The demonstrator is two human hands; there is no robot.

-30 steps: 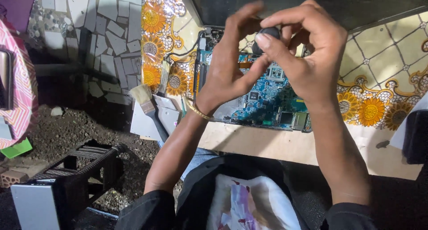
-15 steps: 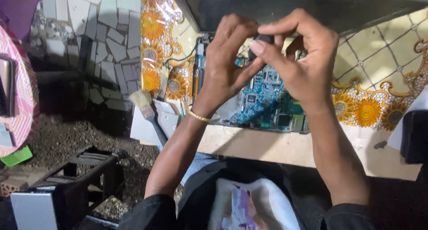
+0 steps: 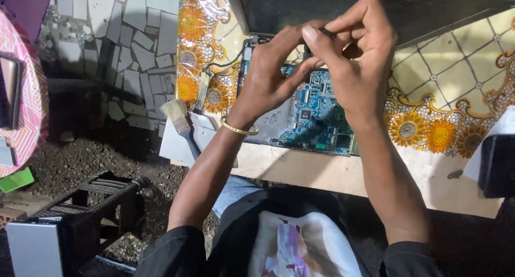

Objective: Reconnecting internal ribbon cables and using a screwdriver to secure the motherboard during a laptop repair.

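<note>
Both hands are raised together above the workbench, and their fingertips meet on a small dark part (image 3: 316, 41). The right hand (image 3: 357, 62) pinches it from above with the thumb and the first fingers. The left hand (image 3: 276, 73) supports it from the side with thumb and index finger. What kind of part it is, I cannot tell, because the fingers hide most of it. On the left wrist sits a thin gold bangle (image 3: 240, 130).

Directly under the hands lies an opened laptop base with a blue-green circuit board (image 3: 316, 116) exposed. Behind the hands stands the dark laptop lid (image 3: 407, 11), tilted back. The laptop rests on a tablecloth (image 3: 440, 94) with yellow sunflowers and a cream diamond pattern. Left of the left forearm, at the table edge, lies a paintbrush (image 3: 179, 121) with pale bristles. Lower and further left, on the gravel floor, stands a black frame-like rack (image 3: 91, 202). To the right of the right forearm a black box (image 3: 496, 164) sits at the table edge. Below the arms, on the person's lap, is a white cloth (image 3: 300, 245) with a purple print.
</note>
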